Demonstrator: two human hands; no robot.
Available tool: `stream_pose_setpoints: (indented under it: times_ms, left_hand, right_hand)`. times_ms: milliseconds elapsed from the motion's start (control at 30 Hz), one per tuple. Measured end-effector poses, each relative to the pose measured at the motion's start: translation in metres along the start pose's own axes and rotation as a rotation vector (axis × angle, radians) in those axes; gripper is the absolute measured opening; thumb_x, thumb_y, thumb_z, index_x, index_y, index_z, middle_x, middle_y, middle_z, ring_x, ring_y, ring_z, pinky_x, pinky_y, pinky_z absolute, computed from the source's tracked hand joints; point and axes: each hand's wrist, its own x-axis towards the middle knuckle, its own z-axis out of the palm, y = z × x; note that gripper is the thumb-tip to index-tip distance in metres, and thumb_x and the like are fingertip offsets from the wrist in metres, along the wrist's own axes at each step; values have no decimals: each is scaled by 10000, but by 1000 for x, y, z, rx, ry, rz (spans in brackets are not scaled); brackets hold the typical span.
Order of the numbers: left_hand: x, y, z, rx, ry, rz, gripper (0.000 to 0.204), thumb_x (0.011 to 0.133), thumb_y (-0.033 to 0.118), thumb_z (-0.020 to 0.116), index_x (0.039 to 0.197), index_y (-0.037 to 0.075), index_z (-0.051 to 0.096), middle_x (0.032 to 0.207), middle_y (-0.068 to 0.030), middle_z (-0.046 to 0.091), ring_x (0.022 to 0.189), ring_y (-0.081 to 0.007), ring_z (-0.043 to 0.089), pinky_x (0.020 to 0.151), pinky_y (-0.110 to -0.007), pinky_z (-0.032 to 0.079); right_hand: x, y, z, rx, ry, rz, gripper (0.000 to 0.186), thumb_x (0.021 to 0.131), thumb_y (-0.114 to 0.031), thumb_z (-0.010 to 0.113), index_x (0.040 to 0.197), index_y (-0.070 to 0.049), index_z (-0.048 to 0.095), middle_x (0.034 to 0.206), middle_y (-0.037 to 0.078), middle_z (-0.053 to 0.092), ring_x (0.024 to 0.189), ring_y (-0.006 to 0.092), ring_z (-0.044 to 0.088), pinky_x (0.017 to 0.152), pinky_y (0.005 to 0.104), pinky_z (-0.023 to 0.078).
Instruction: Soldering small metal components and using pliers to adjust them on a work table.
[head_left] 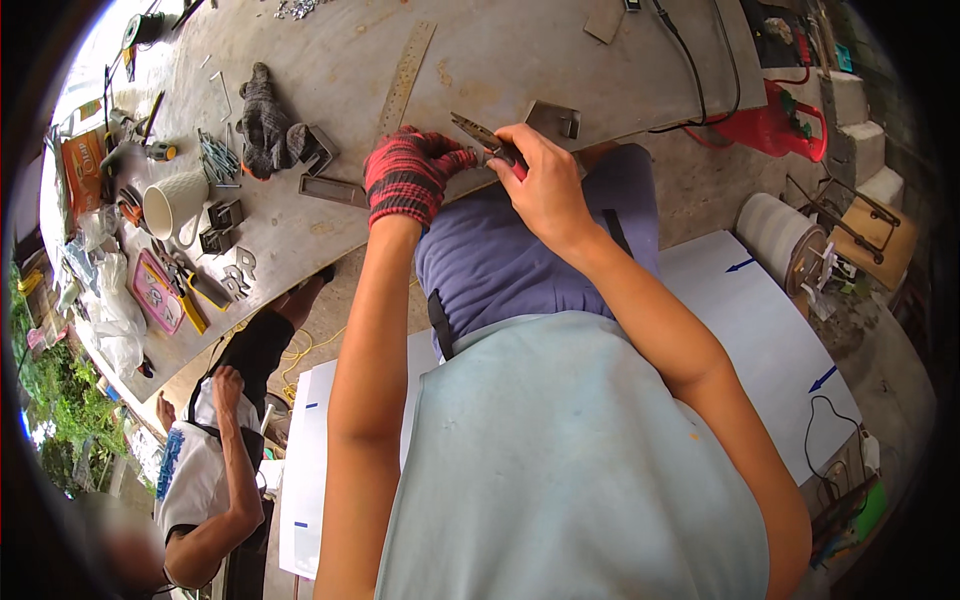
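Note:
My left hand [405, 180], in a red and black striped knit glove, is closed at the table's front edge. Its fingertips pinch something small and greyish that I cannot make out. Bare, my right hand [545, 185] is wrapped round a pair of pliers [478, 132] with red on the handles. The jaws point up and left, past the gloved fingertips. Just beyond the right hand lies a small metal bracket [553, 120]. A steel ruler [408, 75] lies beyond the glove, and a rectangular metal frame piece [333, 190] is to its left.
On the table's left lie a dark grey glove [262, 120], a white mug [176, 207], long screws [218, 157], yellow-handled pliers [187, 300] and a pink tray [157, 292]. Another person [215, 450] is at lower left. A red chair-like object [775, 125] stands beyond the right edge.

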Motion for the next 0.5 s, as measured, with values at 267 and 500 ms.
stream_pose_setpoints:
  times_ms: [267,500]
  left_hand:
    - [-2,1,-4,-11,-39,-5,397,819,523,782,1049,203,832,1071,-128,728,1053,-330,685,920,-453,535]
    - [-7,5,-13,15,-13,37,387,802,521,795,1031,212,836,1051,-123,713,1049,-334,678,909,-459,536]
  right_hand:
    - [3,-1,-1,-2,-20,52,291,852,-48,784,1109,-31,650,983,140,701,848,350,672,772,427,528]
    - [5,-5,-4,-18,-39,61,293,855,-68,795,1107,-22,653,1021,147,714,920,359,684,808,419,538]
